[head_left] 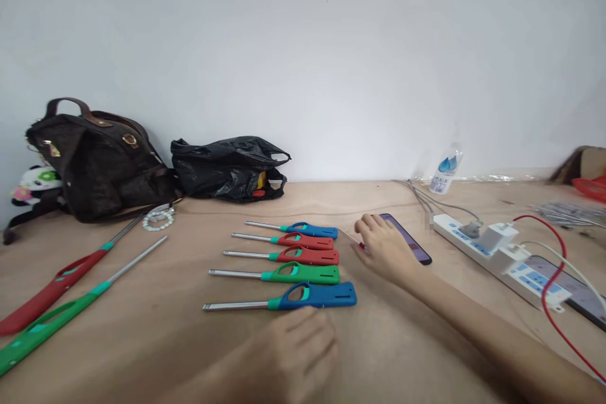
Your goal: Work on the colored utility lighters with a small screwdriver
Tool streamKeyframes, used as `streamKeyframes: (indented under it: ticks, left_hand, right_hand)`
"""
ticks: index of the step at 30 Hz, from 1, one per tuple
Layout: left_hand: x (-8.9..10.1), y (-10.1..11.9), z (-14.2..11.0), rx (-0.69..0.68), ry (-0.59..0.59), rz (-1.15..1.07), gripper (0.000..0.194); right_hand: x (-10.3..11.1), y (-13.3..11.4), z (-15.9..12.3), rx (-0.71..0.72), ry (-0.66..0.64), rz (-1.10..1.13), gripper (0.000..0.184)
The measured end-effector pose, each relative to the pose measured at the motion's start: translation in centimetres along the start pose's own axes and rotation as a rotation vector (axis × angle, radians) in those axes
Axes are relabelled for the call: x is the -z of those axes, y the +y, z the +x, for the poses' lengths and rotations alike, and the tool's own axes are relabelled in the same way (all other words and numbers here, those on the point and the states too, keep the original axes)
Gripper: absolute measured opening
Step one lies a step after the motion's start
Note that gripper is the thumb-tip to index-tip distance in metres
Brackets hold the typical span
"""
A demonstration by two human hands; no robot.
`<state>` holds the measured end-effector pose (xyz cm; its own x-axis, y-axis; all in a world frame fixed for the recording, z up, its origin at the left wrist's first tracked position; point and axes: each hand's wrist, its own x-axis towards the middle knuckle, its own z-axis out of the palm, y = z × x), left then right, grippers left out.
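Note:
Several long-nosed gas lighters lie in a row, nozzles to the left: a blue lighter point(326, 295) nearest me, then a green lighter point(317, 274), two red lighters point(322, 257) and another blue lighter point(322, 231) at the far end. My left hand point(300, 353), blurred by motion, is just in front of the nearest blue lighter's handle; whether it touches cannot be told. Beyond the row's right end, my right hand point(381, 246) has its fingers closed over the red end of a thin metal-shafted tool point(349, 236), seemingly a small screwdriver. A phone point(411, 241) lies partly behind that hand.
At left lie a longer red lighter point(61, 284) and green lighter point(61, 322), near a bead bracelet point(158, 219). A dark bag point(104, 170) and black plastic bag point(222, 167) stand by the wall. A power strip point(502, 259) with cables and a bottle point(445, 170) are at right.

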<state>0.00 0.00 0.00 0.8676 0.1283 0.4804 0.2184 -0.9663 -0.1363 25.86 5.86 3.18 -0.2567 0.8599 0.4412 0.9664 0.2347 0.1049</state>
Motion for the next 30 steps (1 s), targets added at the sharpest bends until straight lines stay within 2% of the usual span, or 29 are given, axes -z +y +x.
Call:
streamKeyframes:
  ticks: [3,5,8,12,14,17,20,23,25,30]
  left_hand:
    - [-0.2,-3.2,0.4,-0.045,0.176,0.031,0.029]
    - [-0.1,-4.4,0.6,0.053,0.149,-0.015,0.026]
    - [0.3,-4.7,0.8,0.149,0.073,-0.062,0.022]
    - [0.5,-4.2,1.0,0.181,-0.042,-0.118,0.031]
    - [0.4,-4.1,1.0,0.148,-0.123,-0.143,0.039]
    - [0.3,-4.1,1.0,0.123,-0.193,-0.189,0.041]
    - [0.1,-4.2,0.9,0.140,-0.179,-0.221,0.034]
    - [0.1,-4.4,0.9,0.156,-0.160,-0.220,0.032]
    - [0.2,-4.5,0.9,0.161,-0.149,-0.213,0.030]
    - [0.4,-4.5,1.1,0.152,-0.135,-0.208,0.030]
  right_hand:
    - [-1.4,2.0,0.0,-0.092,-0.194,-0.170,0.015]
    - [-1.8,2.7,-0.3,-0.106,-0.246,-0.179,0.016]
    - [-1.3,3.5,-0.3,-0.158,-0.143,-0.060,0.014]
    - [0.3,3.9,0.1,-0.242,0.184,0.445,0.012]
    - [1.0,3.4,0.0,-0.238,0.286,0.766,0.017]
    - [2.0,2.1,-0.2,-0.246,0.276,1.177,0.024]
    - [2.6,0.7,-0.5,-0.262,0.249,1.383,0.024]
    - [2.9,-0.2,-1.1,-0.230,0.294,1.427,0.021]
    - [2.9,-0.6,-1.6,-0.181,0.281,1.401,0.018]
    - [2.8,-1.4,-2.7,-0.080,0.185,1.176,0.016]
